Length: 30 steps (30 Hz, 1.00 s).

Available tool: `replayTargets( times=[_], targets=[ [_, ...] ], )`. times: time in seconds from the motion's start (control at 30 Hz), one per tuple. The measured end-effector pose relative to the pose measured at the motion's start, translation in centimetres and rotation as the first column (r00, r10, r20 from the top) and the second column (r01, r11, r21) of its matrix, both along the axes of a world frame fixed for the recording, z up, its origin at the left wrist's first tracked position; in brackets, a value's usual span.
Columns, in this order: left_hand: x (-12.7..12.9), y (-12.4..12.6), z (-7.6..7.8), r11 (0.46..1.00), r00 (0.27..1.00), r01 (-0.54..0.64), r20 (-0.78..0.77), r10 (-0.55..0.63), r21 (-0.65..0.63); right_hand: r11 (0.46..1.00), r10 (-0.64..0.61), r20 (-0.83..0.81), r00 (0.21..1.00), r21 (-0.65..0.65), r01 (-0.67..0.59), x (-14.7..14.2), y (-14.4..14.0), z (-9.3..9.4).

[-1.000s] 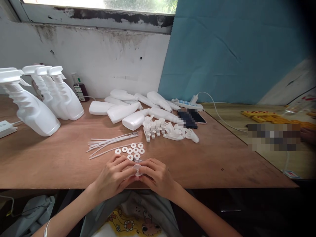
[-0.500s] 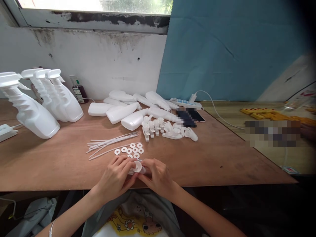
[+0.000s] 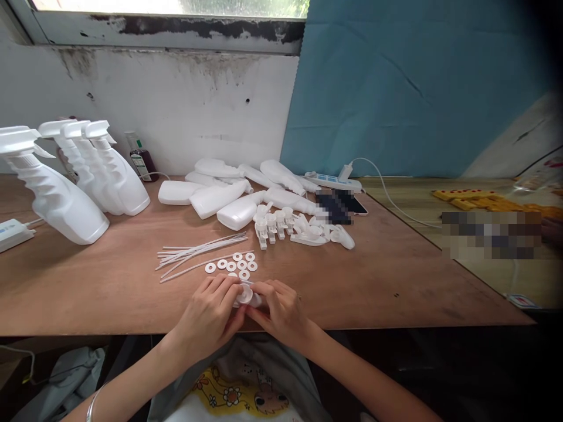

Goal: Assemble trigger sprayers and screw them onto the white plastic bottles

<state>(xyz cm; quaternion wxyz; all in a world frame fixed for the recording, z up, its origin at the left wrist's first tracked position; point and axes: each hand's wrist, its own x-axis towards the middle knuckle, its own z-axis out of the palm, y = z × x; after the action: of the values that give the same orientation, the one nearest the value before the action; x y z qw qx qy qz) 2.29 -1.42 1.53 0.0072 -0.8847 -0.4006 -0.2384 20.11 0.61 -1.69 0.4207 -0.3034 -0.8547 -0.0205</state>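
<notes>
Right hand (image 3: 280, 306) near table edge (image 3: 373, 326); room rightward.

From where I stood, the person's bare left forearm (image 3: 145, 364) slanted in from the near left, and the bare right forearm (image 3: 356, 369) from the near right. The left hand (image 3: 210, 308) and right hand (image 3: 280, 306) met in front of the body, backs up, fingers bent inward in a pinching grip. The left thumb (image 3: 236, 319) and right thumb (image 3: 257, 317) pointed toward each other on the near side.
</notes>
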Motion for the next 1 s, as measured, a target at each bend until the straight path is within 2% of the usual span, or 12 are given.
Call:
replayTargets(
  times=[0.27, 0.4, 0.6, 0.77, 0.83, 0.9, 1.0],
  targets=[
    [0.0, 0.1, -0.1, 0.996, 0.999, 0.043, 0.012, -0.043, -0.081, 1.000, 0.020, -0.007, 1.000, -0.011, -0.020, 0.2, 0.0, 0.2],
    [-0.1, 0.6, 0.0, 0.992, 0.997, 0.067, -0.033, -0.070, -0.106, 1.000, 0.023, -0.003, 1.000, -0.021, -0.023, 0.2, 0.0, 0.1],
    [-0.2, 0.6, 0.3, 0.995, 0.992, 0.060, -0.107, -0.069, -0.082, 0.999, 0.016, 0.002, 1.000, -0.045, -0.016, 0.2, 0.1, -0.1],
    [-1.2, 1.0, 0.6, 0.991, 0.993, 0.100, -0.056, -0.106, -0.094, 0.998, 0.009, 0.010, 1.000, -0.055, -0.009, 0.2, 0.0, -0.3],
    [-2.5, 1.7, 0.6, 0.999, 0.998, 0.039, -0.043, -0.040, -0.036, 0.998, 0.000, 0.019, 1.000, -0.065, 0.001, 0.3, 0.0, -0.4],
    [-4.1, 2.6, 0.5, 0.992, 0.989, -0.115, -0.087, 0.120, 0.061, 0.997, -0.006, 0.022, 1.000, -0.075, 0.008, 0.3, 0.0, -0.4],
    [-6.5, 3.8, 0.1, 0.925, 0.898, -0.336, -0.237, 0.371, 0.177, 0.996, -0.001, 0.018, 1.000, -0.085, 0.002, 0.3, 0.1, -0.4]
  ],
)
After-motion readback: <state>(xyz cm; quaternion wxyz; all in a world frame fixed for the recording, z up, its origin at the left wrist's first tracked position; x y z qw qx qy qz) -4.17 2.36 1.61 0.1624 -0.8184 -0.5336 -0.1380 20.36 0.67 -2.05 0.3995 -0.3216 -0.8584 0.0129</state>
